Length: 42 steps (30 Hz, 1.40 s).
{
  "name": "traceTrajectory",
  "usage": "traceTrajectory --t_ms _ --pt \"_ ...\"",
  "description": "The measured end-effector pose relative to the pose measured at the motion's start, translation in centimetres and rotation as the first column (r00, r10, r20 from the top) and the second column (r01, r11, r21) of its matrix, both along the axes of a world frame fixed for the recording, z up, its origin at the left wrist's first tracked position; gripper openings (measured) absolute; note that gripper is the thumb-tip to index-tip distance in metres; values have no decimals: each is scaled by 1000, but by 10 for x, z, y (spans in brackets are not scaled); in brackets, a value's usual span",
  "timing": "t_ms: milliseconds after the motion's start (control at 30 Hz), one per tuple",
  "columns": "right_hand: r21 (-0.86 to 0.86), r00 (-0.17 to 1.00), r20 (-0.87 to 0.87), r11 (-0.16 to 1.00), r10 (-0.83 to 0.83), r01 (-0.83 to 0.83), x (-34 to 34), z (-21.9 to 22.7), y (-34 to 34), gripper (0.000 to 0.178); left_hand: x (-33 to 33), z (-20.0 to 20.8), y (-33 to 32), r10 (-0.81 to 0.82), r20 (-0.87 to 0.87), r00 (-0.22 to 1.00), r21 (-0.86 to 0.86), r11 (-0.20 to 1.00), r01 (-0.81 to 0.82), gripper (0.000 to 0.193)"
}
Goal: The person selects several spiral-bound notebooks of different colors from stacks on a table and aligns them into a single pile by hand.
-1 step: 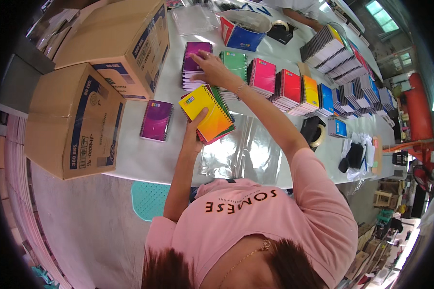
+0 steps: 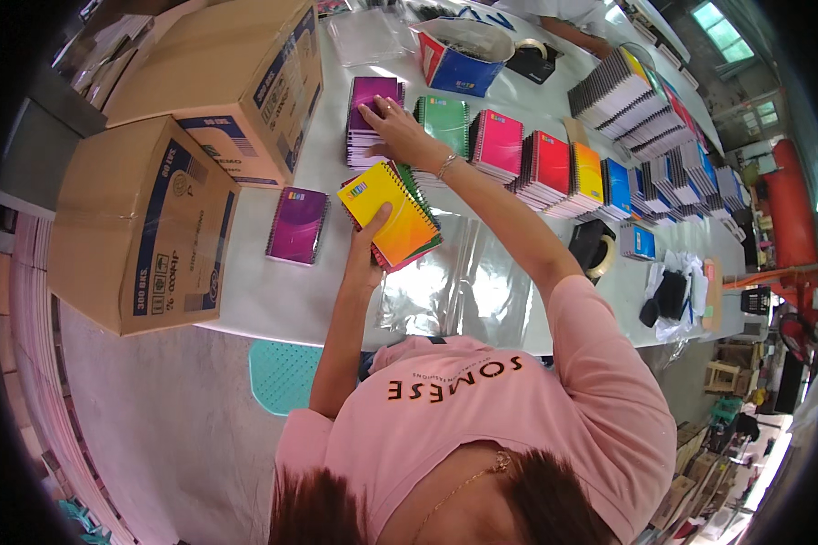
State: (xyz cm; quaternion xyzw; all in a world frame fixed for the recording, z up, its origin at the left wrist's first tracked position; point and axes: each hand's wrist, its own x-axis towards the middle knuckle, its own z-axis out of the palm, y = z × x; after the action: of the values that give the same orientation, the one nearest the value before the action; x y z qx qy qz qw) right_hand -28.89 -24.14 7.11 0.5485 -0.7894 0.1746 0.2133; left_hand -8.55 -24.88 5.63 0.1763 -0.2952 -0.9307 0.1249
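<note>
Above the counter (image 2: 250, 304), left fingers (image 2: 382, 218) clamp notebooks (image 2: 395, 227) fanned unevenly, so one might slip; right fingers (image 2: 378, 121) touch the purple stack (image 2: 362, 90), grip unclear

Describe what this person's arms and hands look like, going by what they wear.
Both sleeves are short and pink. The right hand bears what looks like a ring, with a thin bracelet at its wrist. The left hand shows no glove or jewellery.

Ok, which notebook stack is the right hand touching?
The purple spiral notebook stack, leftmost in the row, beside the green stack; the right hand touches its top, no other stack's.
</note>
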Motion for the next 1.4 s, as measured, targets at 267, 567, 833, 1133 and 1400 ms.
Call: traceTrajectory --t_ms 267,567,833,1133,1400 --pt "-384 941 258 917 220 -109 47 65 67 50 29 -8 -13 21 -93 995 172 985 -5 65" --pt "-32 706 671 960 227 -278 147 43 183 59 41 -19 -1 -145 62 987 161 978 134 43" --pt "-27 918 340 978 205 -209 181 -9 240 69 47 -9 37 -601 252 758 165 799 578 54" --pt "-279 246 956 756 160 591 191 -32 257 88 21 -1 54 -250 392 885 -916 -16 401 84" --pt "-269 95 962 828 256 491 199 -46 263 82 20 -48 89 -521 77 850 -789 489 372 92"
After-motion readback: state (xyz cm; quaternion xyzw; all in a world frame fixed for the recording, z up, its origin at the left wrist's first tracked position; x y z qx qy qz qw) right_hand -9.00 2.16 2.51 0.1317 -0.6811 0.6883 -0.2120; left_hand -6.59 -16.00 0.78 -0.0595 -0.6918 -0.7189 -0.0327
